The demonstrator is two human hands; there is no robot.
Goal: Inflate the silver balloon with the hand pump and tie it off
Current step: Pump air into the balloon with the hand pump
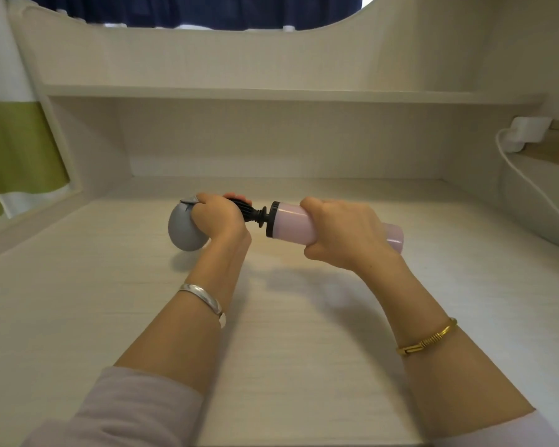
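A small, partly inflated silver-grey balloon [183, 230] hangs just above the desk, left of centre. My left hand [218, 216] is closed around its neck and the black ribbed nozzle of the hand pump [291, 222], holding the two together. The pump lies horizontal in the air, a pale pink cylinder with a black collar. My right hand [342, 232] grips the pink barrel from above, and the barrel's far end sticks out to the right of my fist. The balloon's mouth is hidden under my left fingers.
The light wood-grain desk [142, 317] runs under both arms, with a shelf [271, 93] across the back. A white charger [526, 132] is plugged into the right wall, its cable trailing down. A green and white curtain [10, 150] hangs at the left.
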